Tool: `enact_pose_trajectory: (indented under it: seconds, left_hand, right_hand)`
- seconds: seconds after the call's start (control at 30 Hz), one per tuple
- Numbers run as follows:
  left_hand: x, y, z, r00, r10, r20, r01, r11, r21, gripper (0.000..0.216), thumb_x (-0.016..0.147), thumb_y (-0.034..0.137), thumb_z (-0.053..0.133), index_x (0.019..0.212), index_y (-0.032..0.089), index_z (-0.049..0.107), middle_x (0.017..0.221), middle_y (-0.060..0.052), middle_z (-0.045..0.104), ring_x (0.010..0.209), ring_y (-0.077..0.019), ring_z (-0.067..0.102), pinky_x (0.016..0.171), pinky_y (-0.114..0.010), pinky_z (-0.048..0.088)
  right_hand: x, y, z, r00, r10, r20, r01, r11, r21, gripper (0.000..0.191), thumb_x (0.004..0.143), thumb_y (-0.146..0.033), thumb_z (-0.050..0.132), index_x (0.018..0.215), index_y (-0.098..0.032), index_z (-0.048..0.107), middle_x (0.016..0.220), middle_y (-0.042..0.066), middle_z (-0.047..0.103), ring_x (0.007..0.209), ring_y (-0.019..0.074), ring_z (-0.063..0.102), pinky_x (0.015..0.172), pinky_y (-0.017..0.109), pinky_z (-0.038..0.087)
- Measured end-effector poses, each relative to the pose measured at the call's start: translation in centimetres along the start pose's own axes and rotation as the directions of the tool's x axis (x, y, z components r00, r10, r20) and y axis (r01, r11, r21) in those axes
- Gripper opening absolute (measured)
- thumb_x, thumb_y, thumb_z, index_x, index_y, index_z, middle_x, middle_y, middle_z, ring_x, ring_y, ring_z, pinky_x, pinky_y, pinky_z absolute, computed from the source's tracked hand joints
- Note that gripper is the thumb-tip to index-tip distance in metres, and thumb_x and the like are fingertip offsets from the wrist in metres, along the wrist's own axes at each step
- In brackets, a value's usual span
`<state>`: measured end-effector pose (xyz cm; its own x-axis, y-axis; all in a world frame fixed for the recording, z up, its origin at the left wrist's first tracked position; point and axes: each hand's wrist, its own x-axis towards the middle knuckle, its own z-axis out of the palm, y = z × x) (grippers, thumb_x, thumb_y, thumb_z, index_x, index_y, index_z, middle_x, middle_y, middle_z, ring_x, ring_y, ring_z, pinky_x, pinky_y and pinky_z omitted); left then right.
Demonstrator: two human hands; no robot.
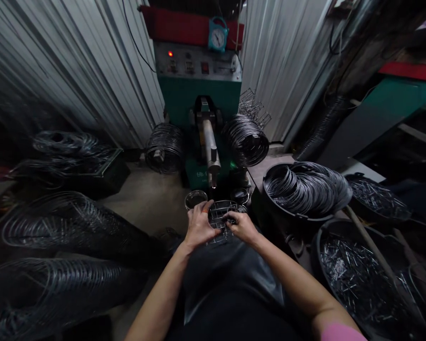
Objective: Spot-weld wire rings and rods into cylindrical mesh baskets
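A round wire rack (pixel 218 222) with crossing bars lies above my lap, just in front of the green spot welder (pixel 199 90). My left hand (pixel 200 225) grips its left side, thumb inward and fingers over the rim. At the rack's right part is my right hand (pixel 242 226), its fingers pinched together; what they hold, if anything, is too small and dark to make out. The welder's electrode arm (pixel 210 147) points down toward me beyond the rack.
Wire ring coils (pixel 165 148) hang on both sides of the welder. To the right stand a basin (pixel 305 215) of wire rings and a tub (pixel 317 251) of short metal pieces. Long bundles of wire rings (pixel 81 279) lie at left. A blue clock (pixel 218 37) hangs above.
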<state>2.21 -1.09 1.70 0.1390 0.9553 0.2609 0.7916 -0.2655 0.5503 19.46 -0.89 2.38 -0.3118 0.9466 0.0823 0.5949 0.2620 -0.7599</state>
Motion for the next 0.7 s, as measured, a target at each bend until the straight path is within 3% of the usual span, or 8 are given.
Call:
enact_pose_trajectory:
  seconds: [0.2, 0.33, 0.47, 0.7]
  left_hand:
    - [0.2, -0.7, -0.5, 0.999, -0.033, 0.011, 0.033, 0.998, -0.049, 0.088, 0.047, 0.027, 0.076, 0.128, 0.020, 0.042, 0.125, -0.011, 0.048, 0.119, -0.0313, 0.043, 0.102, -0.046, 0.033]
    - [0.2, -1.3, -0.8, 0.999, -0.049, 0.011, 0.050, 0.994, -0.100, 0.089, 0.045, 0.028, 0.078, 0.127, 0.020, 0.043, 0.126, -0.011, 0.048, 0.120, -0.0314, 0.043, 0.102, -0.046, 0.034]
    - [-0.1, -1.9, -0.7, 0.998, -0.068, 0.005, 0.068, 0.984, -0.167, 0.090, 0.045, 0.030, 0.080, 0.127, 0.021, 0.044, 0.126, -0.011, 0.047, 0.120, -0.0311, 0.044, 0.102, -0.046, 0.034]
    - [-0.1, -3.1, -0.5, 0.998, -0.065, -0.027, 0.055, 0.957, -0.286, 0.087, 0.046, 0.028, 0.079, 0.126, 0.022, 0.045, 0.125, -0.009, 0.047, 0.118, -0.0304, 0.045, 0.100, -0.047, 0.036]
  right_hand:
    - [0.6, -0.8, -1.6, 0.973, -0.119, 0.198, 0.139, 0.986, -0.092, 0.024, 0.079, -0.010, 0.051, 0.095, -0.016, 0.068, 0.092, 0.006, 0.071, 0.088, 0.0175, 0.065, 0.080, 0.027, 0.047]
    - [0.6, -1.7, -2.2, 0.935, -0.181, 0.306, 0.247, 0.950, -0.193, 0.030, 0.076, -0.014, 0.061, 0.106, -0.015, 0.065, 0.101, 0.010, 0.069, 0.095, 0.0200, 0.064, 0.082, 0.029, 0.048]
    - [0.5, -2.2, -2.1, 0.937, -0.150, 0.317, 0.252, 0.916, -0.313, 0.033, 0.072, -0.010, 0.063, 0.105, -0.017, 0.066, 0.101, 0.009, 0.069, 0.095, 0.0213, 0.064, 0.080, 0.030, 0.048]
    - [0.7, -1.9, -1.3, 0.959, -0.180, 0.219, 0.234, 0.938, -0.255, 0.028, 0.072, -0.008, 0.063, 0.097, -0.020, 0.067, 0.095, 0.005, 0.069, 0.088, 0.0166, 0.065, 0.075, 0.024, 0.047]
